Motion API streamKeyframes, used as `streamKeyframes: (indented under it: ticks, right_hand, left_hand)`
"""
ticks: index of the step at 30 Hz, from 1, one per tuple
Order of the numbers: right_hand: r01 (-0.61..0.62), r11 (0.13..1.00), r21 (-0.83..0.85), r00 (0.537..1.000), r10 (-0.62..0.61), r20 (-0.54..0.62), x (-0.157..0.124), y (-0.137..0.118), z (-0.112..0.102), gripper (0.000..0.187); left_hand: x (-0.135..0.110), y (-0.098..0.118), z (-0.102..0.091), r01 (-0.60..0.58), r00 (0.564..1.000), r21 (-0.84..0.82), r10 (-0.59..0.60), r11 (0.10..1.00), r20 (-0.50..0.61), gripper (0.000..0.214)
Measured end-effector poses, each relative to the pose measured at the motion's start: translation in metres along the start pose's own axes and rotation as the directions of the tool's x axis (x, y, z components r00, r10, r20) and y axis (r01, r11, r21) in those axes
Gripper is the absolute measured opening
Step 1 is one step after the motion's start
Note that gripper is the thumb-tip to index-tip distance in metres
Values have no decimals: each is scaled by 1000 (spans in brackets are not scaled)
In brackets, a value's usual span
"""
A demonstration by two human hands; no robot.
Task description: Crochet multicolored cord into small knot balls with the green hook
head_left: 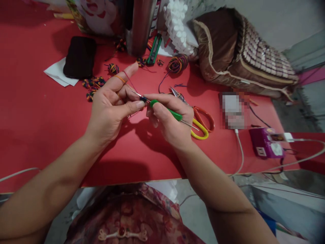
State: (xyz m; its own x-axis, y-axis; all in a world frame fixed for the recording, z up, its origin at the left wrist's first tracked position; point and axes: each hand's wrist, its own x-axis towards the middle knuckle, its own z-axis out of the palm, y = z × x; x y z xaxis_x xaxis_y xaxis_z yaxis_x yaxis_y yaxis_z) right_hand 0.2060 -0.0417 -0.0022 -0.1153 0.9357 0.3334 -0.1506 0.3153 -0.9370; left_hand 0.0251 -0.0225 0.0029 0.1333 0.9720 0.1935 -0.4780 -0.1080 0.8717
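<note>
Between the thumb and fingers of my left hand (109, 105) is a small piece of dark crochet work (143, 99). Multicoloured yarn (121, 78) wraps round its raised index finger and runs down to the piece. My right hand (172, 115) grips a crochet hook (175, 114) by its green handle. The hook's thin metal tip points left and meets the crochet work; the exact stitch is too small to make out. Behind my right hand lie scissors (203, 119) with orange and yellow handles, partly hidden. A ball of dark multicoloured yarn (178, 63) sits further back.
On the red table (33, 122) are a black phone-like object (80, 57), crocheted pieces (92, 84), a green box cutter (154, 50) and a metal flask (140, 27). A brown cushion (238, 51) lies back right. A purple box (266, 142) with cables stands at the right.
</note>
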Motion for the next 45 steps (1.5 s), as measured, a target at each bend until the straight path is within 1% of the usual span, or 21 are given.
streamKeyframes:
  ticks: [3,6,8,16,19,21,24,27,29,31,34,37,41,43,45]
  right_hand:
    - [20,1000,-7,999,-20,-35,2,0,4,20]
    - [41,998,47,998,-39,-45,3,2,7,22]
    - [49,996,77,997,-45,-60,4,5,8,24]
    - [-39,993,108,986,56,-158,5,14,8,32]
    - [-47,996,79,982,61,-178,6,14,8,36]
    - [-44,997,60,983,54,-178,6,13,8,35]
    - [-56,998,27,981,60,-187,5,12,8,29]
    - [-38,999,23,980,42,-196,3,11,7,28]
    - [-9,999,34,984,15,-177,2,10,7,28]
    - [-12,1000,24,988,16,-153,0,9,7,29]
    - [-53,998,-21,988,50,-149,-1,8,8,33]
    - [-26,999,-25,989,22,-145,-1,7,9,34]
    - [4,998,-58,990,-12,-139,-2,6,9,27]
    - [16,998,-69,991,-25,-129,-2,5,9,24]
    - [32,998,-57,993,-38,-110,-2,4,8,19]
  left_hand:
    - [1,-7,-3,-17,1000,3,17,1000,13,62]
    - [0,-14,-5,-14,1000,-6,14,1000,13,72]
    - [0,-15,-5,-10,1000,-12,10,1000,21,74]
    - [-4,-1,5,52,998,54,-50,997,-40,58]
    - [-4,0,5,49,998,65,-47,997,-42,59]
    - [-2,-1,5,43,998,54,-40,998,-55,58]
    - [0,-4,1,48,996,26,-45,999,-76,46]
    - [4,-5,-8,71,992,8,-70,997,-102,38]
    - [5,-4,-14,107,988,1,-106,994,-112,35]
    - [6,-1,-18,139,986,3,-138,990,-97,33]
    - [6,2,-15,158,985,10,-157,987,-67,44]
    - [3,3,-5,136,990,-15,-136,991,-41,58]
    - [0,1,3,116,992,-29,-118,993,-42,68]
    - [0,-2,4,100,993,-21,-101,995,-53,72]
    - [1,-5,2,49,997,-39,-52,998,-65,74]
